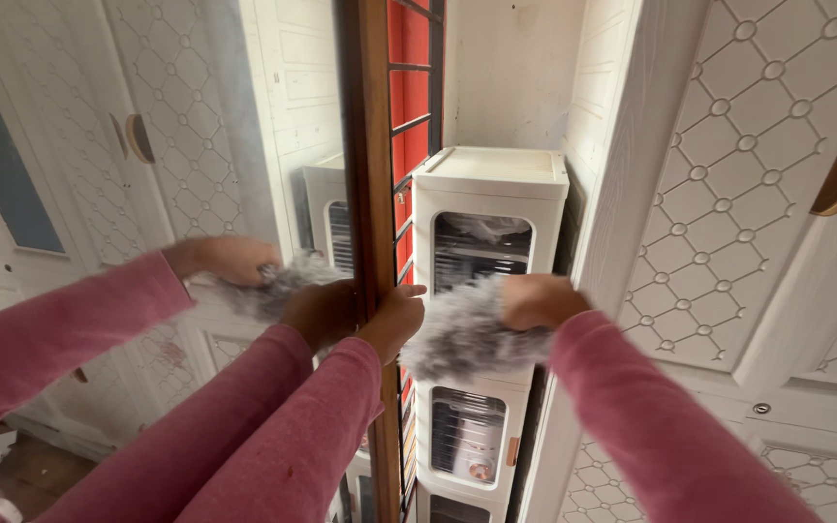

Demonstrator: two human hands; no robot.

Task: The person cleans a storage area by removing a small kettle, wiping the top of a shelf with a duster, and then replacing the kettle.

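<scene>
Right hand point(535, 300) gripping grey duster point(462, 339), left hand point(394, 320) on mirror's wooden edge point(372, 145).

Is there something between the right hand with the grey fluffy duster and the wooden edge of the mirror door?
Nothing visible. The grey duster in the right hand reaches toward the wooden edge, where the left hand rests; only the mirror lies beyond.
</scene>
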